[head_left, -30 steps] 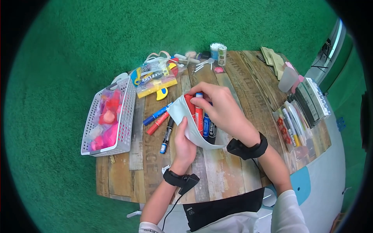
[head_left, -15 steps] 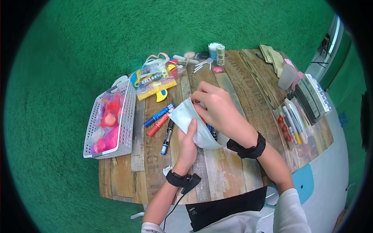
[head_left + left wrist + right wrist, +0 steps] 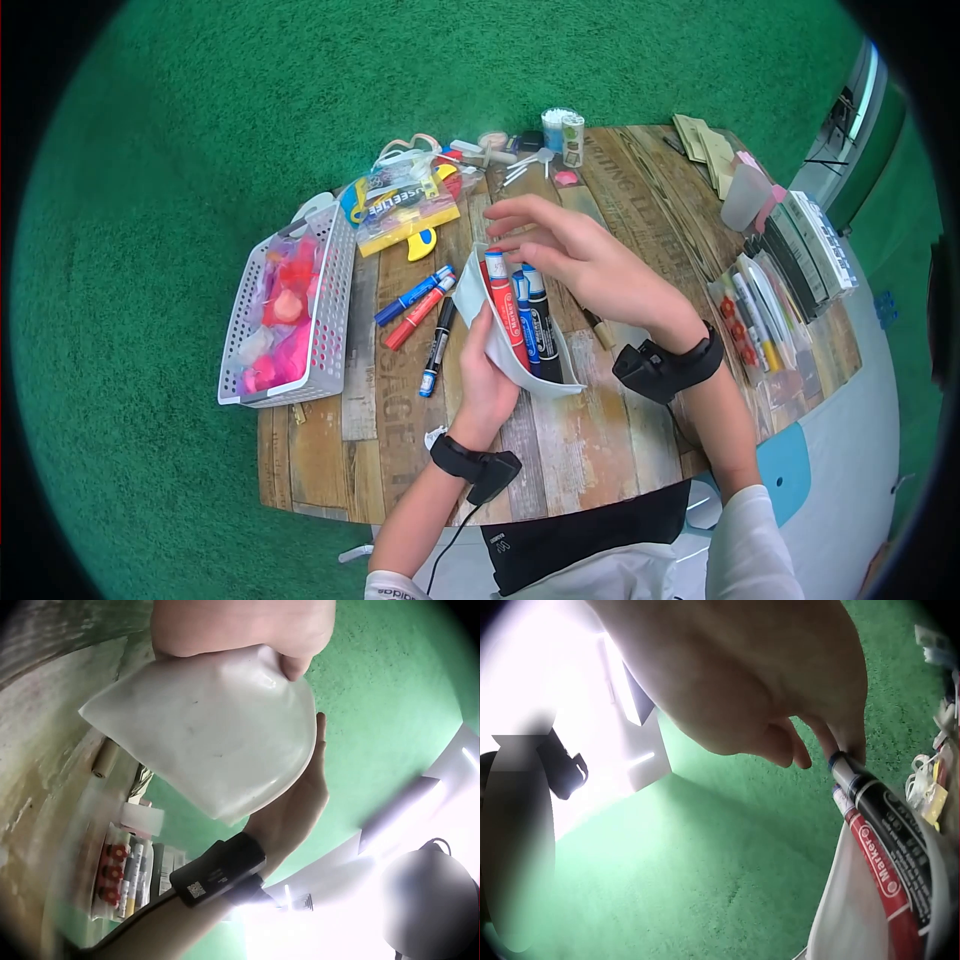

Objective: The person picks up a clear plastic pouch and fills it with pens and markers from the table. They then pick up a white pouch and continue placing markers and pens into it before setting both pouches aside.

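Note:
My left hand point(image 3: 488, 385) grips a white pouch point(image 3: 482, 300) from below and the left, its mouth spread. Red point(image 3: 507, 310), blue point(image 3: 527, 325) and black point(image 3: 545, 330) markers stand inside, their tops above the rim. My right hand point(image 3: 590, 265) hovers over the pouch with fingers extended, holding nothing that shows. In the right wrist view its fingers are close to the black marker point(image 3: 892, 832); whether they touch is unclear. The left wrist view shows the pouch's outer side point(image 3: 210, 735). Blue point(image 3: 412, 296), red point(image 3: 420, 312) and black point(image 3: 437, 350) markers lie left of the pouch.
A white basket point(image 3: 333, 340) of pink and red items stands at the left. Behind lie a yellow-edged bag point(image 3: 408, 228), cotton swabs and small items. A brown stick-like thing point(image 3: 600, 328) lies under my right hand. Pens in a bag point(image 3: 757, 320) and boxes point(image 3: 815, 240) are at the right.
My right hand's fingers have come out of the pouch and straightened, and the hand has shifted right. The pouch mouth has spread wider, showing the marker tops again.

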`<move>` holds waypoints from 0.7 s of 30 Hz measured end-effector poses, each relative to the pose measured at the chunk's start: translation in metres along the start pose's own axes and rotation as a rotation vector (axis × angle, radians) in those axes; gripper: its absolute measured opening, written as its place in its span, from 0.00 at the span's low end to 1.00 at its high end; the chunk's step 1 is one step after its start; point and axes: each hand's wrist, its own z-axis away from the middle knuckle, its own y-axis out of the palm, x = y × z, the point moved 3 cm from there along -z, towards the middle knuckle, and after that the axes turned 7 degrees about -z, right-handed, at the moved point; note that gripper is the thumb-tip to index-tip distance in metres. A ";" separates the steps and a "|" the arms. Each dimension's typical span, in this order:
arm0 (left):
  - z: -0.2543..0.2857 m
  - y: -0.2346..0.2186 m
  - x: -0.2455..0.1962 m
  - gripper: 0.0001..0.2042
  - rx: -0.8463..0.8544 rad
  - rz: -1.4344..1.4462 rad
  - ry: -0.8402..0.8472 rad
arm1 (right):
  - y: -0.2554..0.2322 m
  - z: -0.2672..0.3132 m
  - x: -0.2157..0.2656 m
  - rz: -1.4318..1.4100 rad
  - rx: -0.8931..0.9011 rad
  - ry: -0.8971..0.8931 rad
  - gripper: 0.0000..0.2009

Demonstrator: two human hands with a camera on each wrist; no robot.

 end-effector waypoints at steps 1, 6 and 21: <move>0.000 0.000 0.000 0.17 0.016 0.023 -0.010 | 0.002 0.000 -0.001 -0.022 0.015 -0.019 0.19; -0.001 -0.004 -0.001 0.16 0.018 0.071 -0.034 | 0.003 0.000 -0.008 0.104 0.026 -0.158 0.20; -0.005 -0.023 0.012 0.20 -0.004 0.000 -0.113 | 0.013 0.000 -0.006 0.622 -0.284 -0.357 0.20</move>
